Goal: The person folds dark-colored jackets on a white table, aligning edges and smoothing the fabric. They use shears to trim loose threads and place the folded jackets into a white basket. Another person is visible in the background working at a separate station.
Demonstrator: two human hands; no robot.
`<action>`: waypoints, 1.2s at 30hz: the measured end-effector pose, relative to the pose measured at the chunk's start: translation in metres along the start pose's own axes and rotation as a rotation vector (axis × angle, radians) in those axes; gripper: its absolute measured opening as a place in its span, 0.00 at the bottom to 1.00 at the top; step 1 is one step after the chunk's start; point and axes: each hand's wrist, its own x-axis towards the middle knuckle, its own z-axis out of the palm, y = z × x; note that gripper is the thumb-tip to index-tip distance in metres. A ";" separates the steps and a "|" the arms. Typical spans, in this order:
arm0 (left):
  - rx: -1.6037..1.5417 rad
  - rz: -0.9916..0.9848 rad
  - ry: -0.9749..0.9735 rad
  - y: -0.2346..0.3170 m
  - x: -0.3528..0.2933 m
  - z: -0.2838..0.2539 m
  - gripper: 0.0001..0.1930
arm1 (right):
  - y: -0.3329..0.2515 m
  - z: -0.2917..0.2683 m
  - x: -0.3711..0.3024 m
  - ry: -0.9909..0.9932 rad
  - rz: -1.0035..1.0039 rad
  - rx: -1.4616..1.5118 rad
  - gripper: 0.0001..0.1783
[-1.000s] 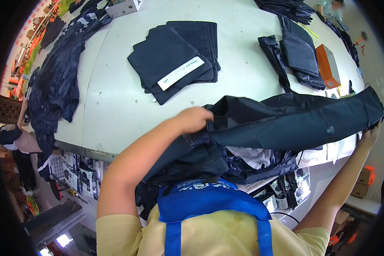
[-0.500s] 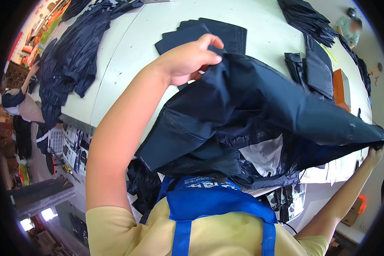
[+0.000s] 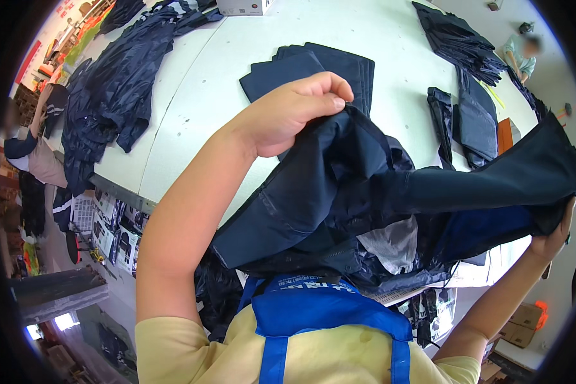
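A dark navy garment [image 3: 313, 185], apparently a waterproof jacket, stretches between my two hands over the near side of the table. Its inside shows a pale grey patch [image 3: 390, 244] and some blue lining. My left hand [image 3: 304, 109] is closed with thumb and fingers, pinching the upper edge of the garment. At the far right, my right hand [image 3: 552, 242] grips the garment's other end from below; the cloth partly covers its fingers. Just beyond my left hand, flat dark fabric pieces [image 3: 281, 72] lie overlapping on the white table [image 3: 192, 83].
More dark garments [image 3: 118, 83] cover the table's left side. Folded dark clothes [image 3: 457, 41] and an orange-brown box [image 3: 507, 136] are on the right. A white box [image 3: 243, 6] stands at the back. Other people are at far left [image 3: 35, 153] and far right [image 3: 521, 54].
The garment's right end has flipped up into a raised flap, and my right hand has shifted slightly left and down. My left hand keeps its pinch. The whole view has shifted a little.
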 end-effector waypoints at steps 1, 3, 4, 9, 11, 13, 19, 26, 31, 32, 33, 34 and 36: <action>0.246 0.090 0.155 -0.004 0.000 -0.004 0.07 | 0.007 0.016 -0.018 -0.002 0.023 0.008 0.26; 0.733 0.274 0.468 -0.022 0.003 -0.016 0.10 | 0.033 0.059 -0.071 -0.021 0.116 0.017 0.27; 1.500 0.509 0.682 -0.033 -0.005 -0.021 0.15 | 0.051 0.090 -0.118 -0.362 0.112 -0.064 0.29; 0.042 0.124 0.245 -0.089 -0.077 0.050 0.28 | 0.130 0.190 -0.251 -1.301 -0.379 -0.828 0.28; 0.100 0.068 0.437 -0.118 -0.080 0.042 0.26 | 0.150 0.195 -0.276 -1.462 -0.268 -0.868 0.25; -0.201 -0.023 0.499 -0.128 -0.094 0.038 0.23 | 0.159 0.199 -0.282 -1.607 -0.086 -0.766 0.26; -0.581 0.107 0.429 -0.138 -0.127 0.041 0.25 | 0.169 0.239 -0.223 -1.360 -0.286 -0.670 0.44; -0.596 0.069 0.387 -0.129 -0.135 0.049 0.30 | 0.153 0.262 -0.274 -1.367 -0.504 -0.794 0.18; -0.399 -0.020 0.380 -0.132 -0.142 0.048 0.41 | 0.155 0.262 -0.265 -1.512 0.030 -0.693 0.09; -0.424 0.038 0.366 -0.137 -0.142 0.049 0.42 | 0.151 0.266 -0.258 -1.539 0.258 -0.676 0.10; -0.448 0.098 0.350 -0.143 -0.139 0.048 0.42 | 0.148 0.269 -0.252 -1.561 0.165 -0.729 0.12; -0.471 0.158 0.334 -0.147 -0.137 0.048 0.43 | 0.147 0.267 -0.255 -1.621 0.057 -0.795 0.11; -0.330 0.182 0.321 -0.147 -0.137 0.050 0.46 | 0.144 0.258 -0.270 -1.732 -0.171 -0.923 0.11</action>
